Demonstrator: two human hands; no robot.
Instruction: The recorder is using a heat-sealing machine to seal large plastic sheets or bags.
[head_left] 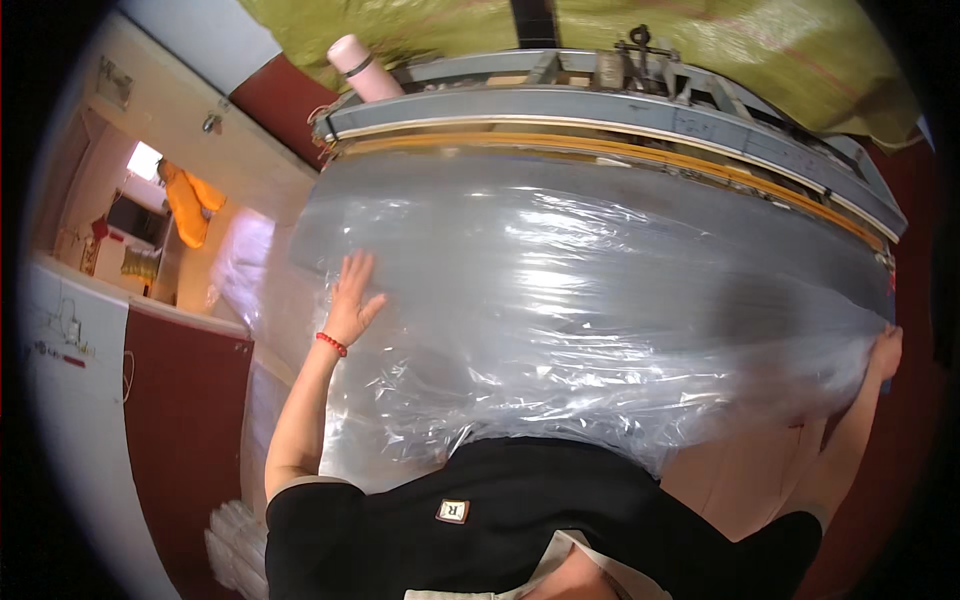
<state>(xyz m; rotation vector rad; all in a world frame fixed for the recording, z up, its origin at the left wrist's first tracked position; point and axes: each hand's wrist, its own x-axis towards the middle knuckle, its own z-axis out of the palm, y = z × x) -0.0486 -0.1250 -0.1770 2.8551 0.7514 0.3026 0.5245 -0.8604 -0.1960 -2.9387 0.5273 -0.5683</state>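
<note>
A wide sheet of clear plastic film [470, 290] spreads in front of me, glossy and wrinkled toward my body. My left hand [350, 305], with a red bead bracelet at the wrist, lies on the film's left part, its fingers stretched out. At the far right, my right hand [885, 352] has its fingers curled round the film's right edge; the fingertips are partly hidden. The film's near side bunches against my black shirt.
Beyond the film runs a long grey metal frame [640, 110] with an orange strip [600, 148]. A pink roll [365, 68] stands at its left end. Yellow-green sheeting [440, 30] hangs behind. An open doorway lies left; bunched clear plastic [235, 550] sits lower left.
</note>
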